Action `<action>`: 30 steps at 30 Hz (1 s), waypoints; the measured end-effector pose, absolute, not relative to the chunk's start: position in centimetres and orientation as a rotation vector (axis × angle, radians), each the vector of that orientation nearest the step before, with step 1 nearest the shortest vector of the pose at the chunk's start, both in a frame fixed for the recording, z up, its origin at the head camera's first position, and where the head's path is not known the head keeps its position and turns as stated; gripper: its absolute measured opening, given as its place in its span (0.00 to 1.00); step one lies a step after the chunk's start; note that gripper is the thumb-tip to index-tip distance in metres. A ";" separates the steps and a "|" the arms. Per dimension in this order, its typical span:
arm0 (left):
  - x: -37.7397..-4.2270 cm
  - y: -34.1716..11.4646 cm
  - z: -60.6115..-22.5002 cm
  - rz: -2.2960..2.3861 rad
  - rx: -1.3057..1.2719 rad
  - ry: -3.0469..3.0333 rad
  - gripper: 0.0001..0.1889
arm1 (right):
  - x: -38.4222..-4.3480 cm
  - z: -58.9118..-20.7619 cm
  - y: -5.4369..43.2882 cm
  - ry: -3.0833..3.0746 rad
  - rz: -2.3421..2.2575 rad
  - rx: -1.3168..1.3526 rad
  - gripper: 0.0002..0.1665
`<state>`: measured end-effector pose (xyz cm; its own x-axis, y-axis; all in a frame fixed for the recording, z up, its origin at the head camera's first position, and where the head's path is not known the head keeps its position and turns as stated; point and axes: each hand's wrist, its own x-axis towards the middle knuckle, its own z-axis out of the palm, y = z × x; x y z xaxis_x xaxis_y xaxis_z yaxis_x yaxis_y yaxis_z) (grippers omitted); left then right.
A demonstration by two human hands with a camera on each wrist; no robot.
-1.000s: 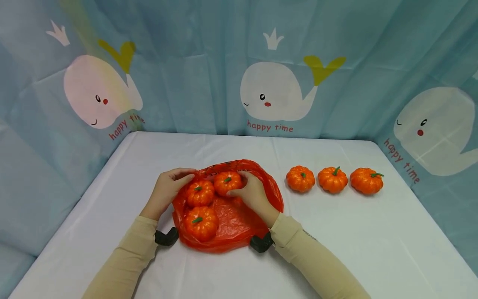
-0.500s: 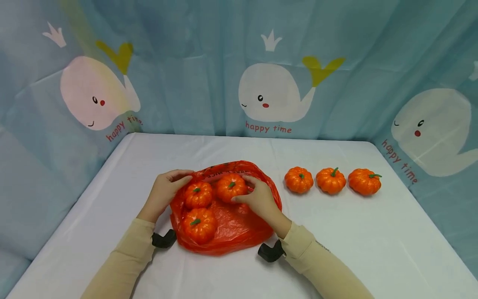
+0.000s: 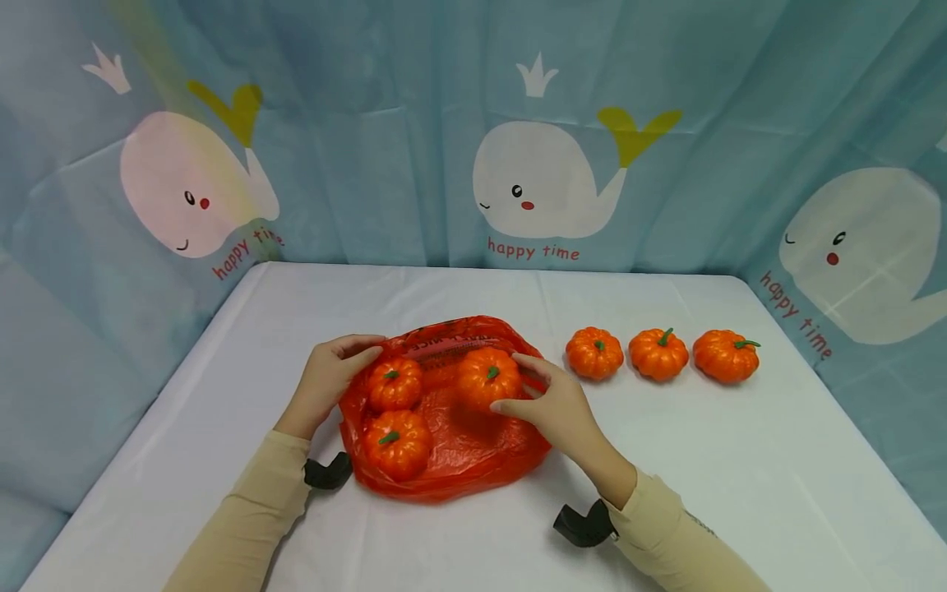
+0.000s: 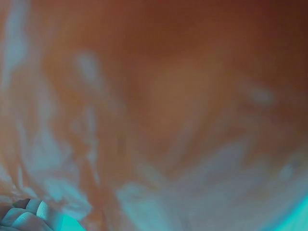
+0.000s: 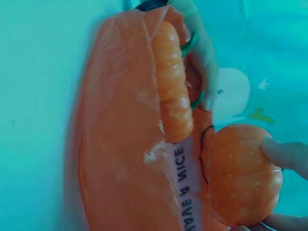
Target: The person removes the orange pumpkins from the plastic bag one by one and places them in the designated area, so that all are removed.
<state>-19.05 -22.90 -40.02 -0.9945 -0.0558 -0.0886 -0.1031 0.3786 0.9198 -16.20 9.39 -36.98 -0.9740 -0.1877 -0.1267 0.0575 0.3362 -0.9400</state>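
Observation:
An orange toy pumpkin (image 3: 488, 378) with a green stem is held by my right hand (image 3: 558, 403), thumb and fingers around its right side. In the right wrist view that pumpkin (image 5: 243, 175) shows above the bag's opening, the thumb on it. Below it lies a red plastic bag (image 3: 459, 460), its mouth spread wide. Two more pumpkins sit inside at the left, one at the back (image 3: 394, 384) and one at the front (image 3: 399, 444). My left hand (image 3: 333, 378) pinches the bag's rim at the back left. Blurred bag plastic (image 4: 144, 120) fills the left wrist view.
Three pumpkins stand in a row on the white table at the back right: a left one (image 3: 594, 353), a middle one (image 3: 658, 354) and a right one (image 3: 726, 356). A blue curtain (image 3: 414, 148) with whale prints hangs behind the table (image 3: 444, 551).
My right hand has drawn the held pumpkin rightward and up, away from the two in the bag. The left hand stays on the bag's rim.

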 end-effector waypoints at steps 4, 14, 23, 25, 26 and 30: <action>-19.0 -22.9 -40.0 1.733 -0.156 2.562 0.26 | -15.6 -36.6 10.9 2.395 -1.692 -0.109 0.43; -19.1 -22.8 -40.0 1.728 -0.166 2.558 0.26 | -13.6 -35.3 15.0 2.466 -1.699 -0.075 0.44; -19.0 -22.8 -39.9 1.736 -0.172 2.557 0.26 | -12.6 -35.4 18.5 2.535 -1.624 0.080 0.49; -19.0 -22.9 -39.9 1.738 -0.165 2.557 0.26 | -12.5 -35.6 19.1 2.558 -1.598 0.099 0.49; -19.0 -22.9 -39.9 1.741 -0.163 2.556 0.26 | -12.4 -35.8 19.4 2.569 -1.585 0.108 0.49; -19.0 -22.8 -39.9 1.743 -0.161 2.556 0.26 | -12.2 -36.2 20.5 2.585 -1.548 0.156 0.50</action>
<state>-19.03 -22.84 -39.92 -0.9936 -0.0611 -0.0947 -0.1104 0.3617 0.9257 -12.15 20.46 -36.19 -0.9870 0.0244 -0.1590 0.1517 0.4701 -0.8695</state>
